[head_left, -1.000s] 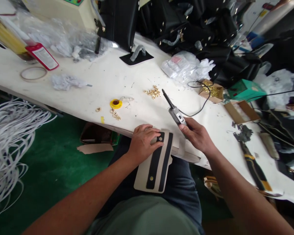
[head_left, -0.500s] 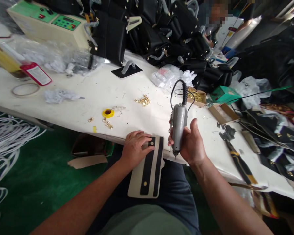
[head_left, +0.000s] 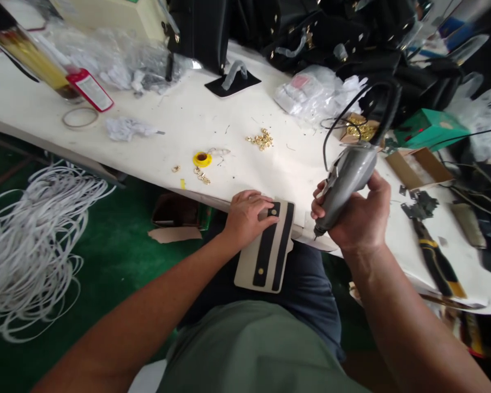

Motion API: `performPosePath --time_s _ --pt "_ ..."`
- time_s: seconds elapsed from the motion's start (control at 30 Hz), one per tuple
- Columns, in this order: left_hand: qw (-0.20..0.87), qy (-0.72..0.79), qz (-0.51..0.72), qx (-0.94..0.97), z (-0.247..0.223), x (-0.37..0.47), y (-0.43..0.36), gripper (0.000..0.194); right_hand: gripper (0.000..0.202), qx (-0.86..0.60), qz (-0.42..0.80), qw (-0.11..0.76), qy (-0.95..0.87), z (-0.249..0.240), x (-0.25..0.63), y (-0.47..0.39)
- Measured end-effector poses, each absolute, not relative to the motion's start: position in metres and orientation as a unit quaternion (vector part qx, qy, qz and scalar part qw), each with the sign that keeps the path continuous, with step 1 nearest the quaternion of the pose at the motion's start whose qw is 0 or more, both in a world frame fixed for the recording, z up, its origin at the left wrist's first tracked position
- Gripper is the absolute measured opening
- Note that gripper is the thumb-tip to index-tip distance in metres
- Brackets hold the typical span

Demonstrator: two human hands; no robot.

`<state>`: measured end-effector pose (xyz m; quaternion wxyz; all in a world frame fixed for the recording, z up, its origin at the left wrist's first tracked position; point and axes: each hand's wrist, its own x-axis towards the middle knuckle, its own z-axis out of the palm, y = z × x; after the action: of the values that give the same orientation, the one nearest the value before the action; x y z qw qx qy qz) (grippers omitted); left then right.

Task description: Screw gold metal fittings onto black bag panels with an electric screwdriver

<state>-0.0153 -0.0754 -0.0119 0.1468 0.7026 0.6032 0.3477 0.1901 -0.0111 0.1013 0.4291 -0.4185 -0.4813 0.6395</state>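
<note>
My right hand [head_left: 362,218] is wrapped round a grey electric screwdriver [head_left: 347,180], its bit tilted down to the left above the table's front edge. A thick black cable rises from the tool's top. My left hand [head_left: 249,218] grips the upper left of a beige panel [head_left: 245,267], fingers over its top end and thumb on its face. The panel lies on my lap against the table edge. Two black strips run along it, and the left strip [head_left: 265,243] carries a round brass-coloured stud near each end.
Gold metal fittings [head_left: 262,140] lie in a small heap on the white table [head_left: 155,158], beyond a yellow tape roll [head_left: 202,159]. Black-and-yellow pliers [head_left: 437,262] rest at the right near an open cardboard box [head_left: 419,166]. Black bags [head_left: 200,33] crowd the back. White cord [head_left: 36,256] is heaped below left.
The screwdriver has swung from nearly upright to a slant, its top leaning right, as my right hand turned. My left hand still holds the panel. The view has tilted further down.
</note>
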Motion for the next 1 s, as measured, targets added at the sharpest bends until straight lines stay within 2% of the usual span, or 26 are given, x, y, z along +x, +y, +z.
performPosePath --time_s 0.1,0.3,0.4,0.73,1.0 --pt "0.148 0.604 0.344 0.704 -0.012 -0.015 -0.076 0.029 0.065 -0.407 0.603 0.457 -0.513 0.098 0.179 -0.016" --pt "0.151 0.601 0.342 0.706 -0.014 -0.016 -0.078 0.031 0.029 -0.373 0.492 0.602 -0.506 0.09 0.143 -0.025" --pt "0.147 0.594 0.348 0.71 -0.015 -0.016 -0.079 0.032 0.023 -0.366 0.463 0.594 -0.547 0.085 0.13 -0.025" --pt "0.178 0.598 0.331 0.708 -0.009 -0.017 -0.076 0.032 0.034 -0.377 0.421 0.555 -0.611 0.061 0.117 -0.02" --pt "0.183 0.595 0.321 0.714 -0.009 -0.018 -0.075 0.032 0.031 -0.354 0.432 0.558 -0.614 0.057 0.112 -0.021"
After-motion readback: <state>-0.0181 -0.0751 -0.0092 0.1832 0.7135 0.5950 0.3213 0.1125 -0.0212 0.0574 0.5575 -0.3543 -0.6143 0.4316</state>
